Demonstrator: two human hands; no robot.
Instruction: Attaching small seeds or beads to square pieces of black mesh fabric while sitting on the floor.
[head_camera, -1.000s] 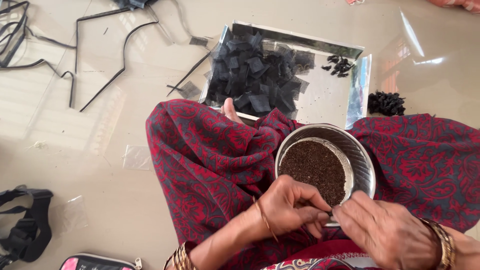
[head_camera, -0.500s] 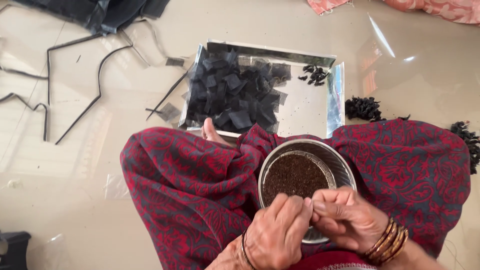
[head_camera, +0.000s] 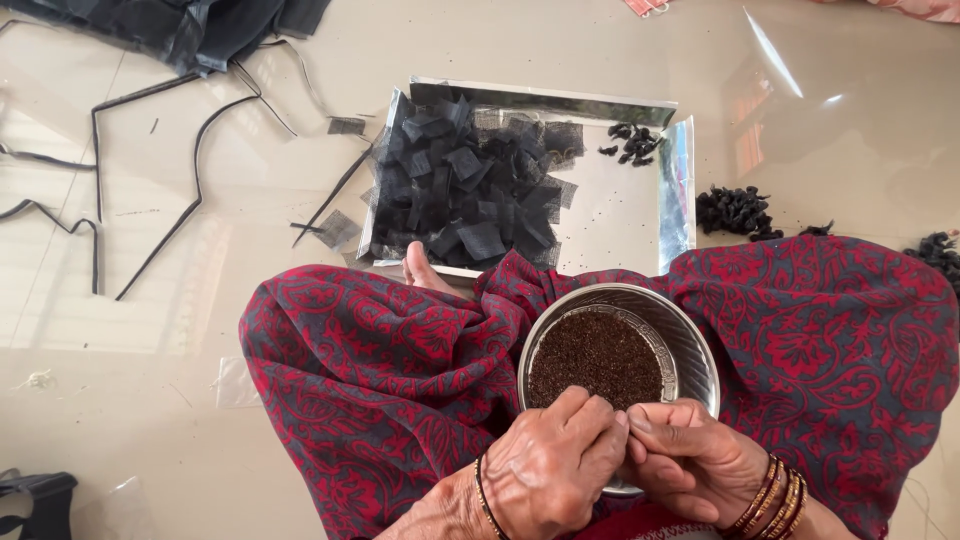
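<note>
Left hand and right hand pinched together, fingertips touching, over near rim of steel bowl of dark granules on lap.

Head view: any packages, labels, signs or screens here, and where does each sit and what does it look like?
No labels, signs or screens show.
Clear plastic wrapper: on the floor left of the lap, flat, see-through.
Second clear wrapper: floor at bottom left, crumpled, see-through.
Steel tray: on the floor ahead of the knees, square, shiny, holding black net squares.
</note>
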